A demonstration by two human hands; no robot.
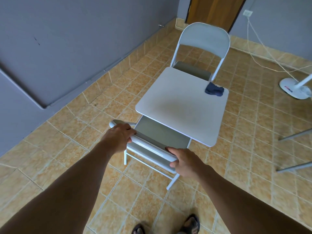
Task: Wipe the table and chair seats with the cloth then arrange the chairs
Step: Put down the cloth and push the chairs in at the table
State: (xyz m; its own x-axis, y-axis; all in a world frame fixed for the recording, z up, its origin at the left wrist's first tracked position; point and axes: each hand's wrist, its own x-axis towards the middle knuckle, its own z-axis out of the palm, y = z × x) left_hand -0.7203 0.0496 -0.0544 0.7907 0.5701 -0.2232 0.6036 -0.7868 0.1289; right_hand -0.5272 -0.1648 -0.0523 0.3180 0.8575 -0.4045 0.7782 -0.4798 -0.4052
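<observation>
Below the head camera, two bare forearms reach forward to the backrest of the near folding chair (pixel 152 146). Two folding chairs show in all, one square table (pixel 182 107), one cloth (pixel 214 89) and one white fan base (pixel 294 87).

Both chairs have white tubular metal frames, rounded grey backrests and flat grey-green seats. The near chair stands at the table's 6 o'clock edge, its seat partly under the tabletop. The far folding chair (pixel 204 39) stands at the table's 12 o'clock side, its seat also partly tucked beneath, its curved backrest upright.

The table is white, smooth and matte, with rounded corners. The cloth, dark blue and crumpled into a lump, lies on the tabletop near its 2 o'clock corner, well apart from both hands.

The left hand (pixel 120 134) grips the backrest's top rail near its left end, fingers curled over the rail, knuckles up. The right hand (pixel 184 163) clasps the rail's right end, thumb along the top and fingers wrapped beneath. Both wrists are straight, arms nearly extended.

Glossy tan square tiles with pale grout cover the floor; grey walls rise at 9 to 11 o'clock, a wooden door (pixel 214 10) at 12. Two sandalled feet show at 6 o'clock.
</observation>
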